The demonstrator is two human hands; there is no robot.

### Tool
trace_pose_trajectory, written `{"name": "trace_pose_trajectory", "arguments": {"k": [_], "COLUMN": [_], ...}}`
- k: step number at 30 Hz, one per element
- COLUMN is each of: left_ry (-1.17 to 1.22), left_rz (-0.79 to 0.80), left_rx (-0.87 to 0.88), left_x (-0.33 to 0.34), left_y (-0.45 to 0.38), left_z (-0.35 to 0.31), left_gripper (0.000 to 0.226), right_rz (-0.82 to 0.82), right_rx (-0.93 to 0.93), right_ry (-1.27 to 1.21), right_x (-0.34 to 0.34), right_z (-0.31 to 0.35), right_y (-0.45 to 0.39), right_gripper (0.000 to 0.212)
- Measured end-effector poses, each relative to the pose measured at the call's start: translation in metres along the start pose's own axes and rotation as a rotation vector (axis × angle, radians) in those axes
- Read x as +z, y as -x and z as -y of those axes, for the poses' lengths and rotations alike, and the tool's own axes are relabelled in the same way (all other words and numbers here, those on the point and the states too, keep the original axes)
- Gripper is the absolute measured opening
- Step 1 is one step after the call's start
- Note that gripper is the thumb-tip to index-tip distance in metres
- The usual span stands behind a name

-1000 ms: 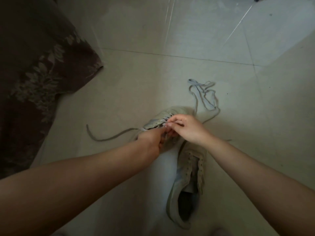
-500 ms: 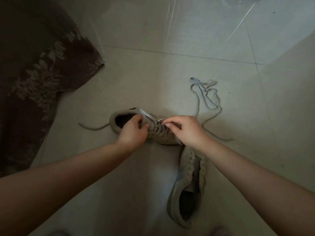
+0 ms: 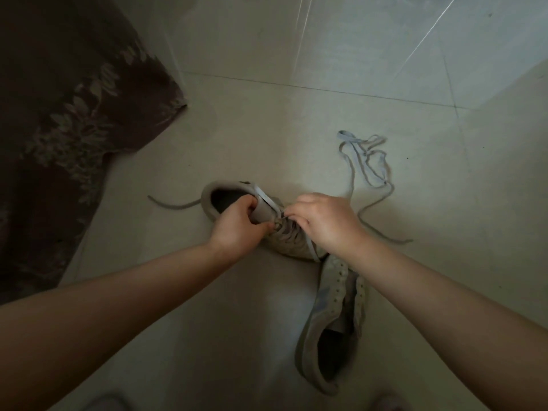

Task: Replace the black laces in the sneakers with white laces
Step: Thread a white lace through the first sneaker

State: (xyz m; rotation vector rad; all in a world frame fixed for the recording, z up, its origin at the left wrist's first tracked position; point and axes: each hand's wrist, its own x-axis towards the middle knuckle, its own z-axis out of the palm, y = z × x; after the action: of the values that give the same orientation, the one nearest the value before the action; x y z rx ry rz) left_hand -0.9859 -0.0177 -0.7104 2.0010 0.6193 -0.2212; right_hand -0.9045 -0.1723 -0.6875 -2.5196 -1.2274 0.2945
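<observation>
At frame centre, our left hand (image 3: 237,226) grips the suede sneaker's (image 3: 284,241) tongue while our right hand (image 3: 326,223) pinches its flat lace (image 3: 268,200).

left hand (image 3: 237,225) grips tongue of laced sneaker (image 3: 284,241), fingers inside its opening | right hand (image 3: 323,221) pinches lace (image 3: 308,247) at eyelets, just right of left grip | unlaced sneaker (image 3: 329,330) on tiled floor (image 3: 267,129) below right wrist | loose lace (image 3: 367,161) beyond right hand | patterned cloth (image 3: 68,114) far left of grips
</observation>
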Motion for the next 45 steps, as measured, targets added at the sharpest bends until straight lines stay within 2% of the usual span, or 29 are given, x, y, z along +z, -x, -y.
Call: {"name": "trace_pose_trajectory", "arguments": {"k": [2,6,10,12,15,19,25,31,39,42,45], "left_ry": [-0.013,-0.08,-0.163,-0.179,-0.156,-0.104,0.024,0.067,0.013,-0.037,-0.085], "left_rz": [-0.007,-0.016,-0.037,-0.034,-0.013,0.014,-0.042,-0.054,-0.139,-0.175,-0.183], "left_rx": [-0.002,0.004,0.004,0.003,-0.023,-0.05,-0.047,-0.02,0.086,0.153,0.189], "left_x": [0.0,0.0,-0.002,-0.002,-0.002,-0.002,0.002,0.003,0.008,0.01,0.011], "left_y": [-0.001,0.0,0.003,0.004,0.004,0.003,0.004,0.004,0.006,0.007,0.005], "left_z": [0.001,0.001,-0.005,-0.007,-0.009,-0.007,-0.002,0.003,0.014,0.02,0.023], "left_gripper": [0.036,0.036,0.038,0.034,0.035,0.055,0.033,0.031,0.035,0.036,0.042], "right_rz": [0.052,0.288,0.383,0.371,0.349,0.306,0.222,0.208,0.178,0.071,-0.036], "right_rx": [-0.054,-0.044,0.059,0.127,0.116,0.079,0.092,0.092,0.371,0.508,0.56], "right_ry": [-0.009,-0.013,-0.132,-0.179,-0.151,-0.136,-0.222,-0.398,-0.62,-0.673,-0.587], "right_x": [-0.006,-0.019,-0.022,-0.021,-0.017,-0.014,-0.006,-0.001,0.01,0.017,0.022], "right_z": [-0.001,-0.003,-0.001,0.0,0.001,0.003,0.004,-0.004,-0.005,0.005,0.019], "right_y": [-0.005,-0.023,-0.036,-0.038,-0.039,-0.034,-0.02,-0.014,-0.01,-0.003,0.005], "right_gripper": [0.014,0.015,0.011,0.011,0.01,0.009,0.009,0.007,0.01,0.012,0.007]}}
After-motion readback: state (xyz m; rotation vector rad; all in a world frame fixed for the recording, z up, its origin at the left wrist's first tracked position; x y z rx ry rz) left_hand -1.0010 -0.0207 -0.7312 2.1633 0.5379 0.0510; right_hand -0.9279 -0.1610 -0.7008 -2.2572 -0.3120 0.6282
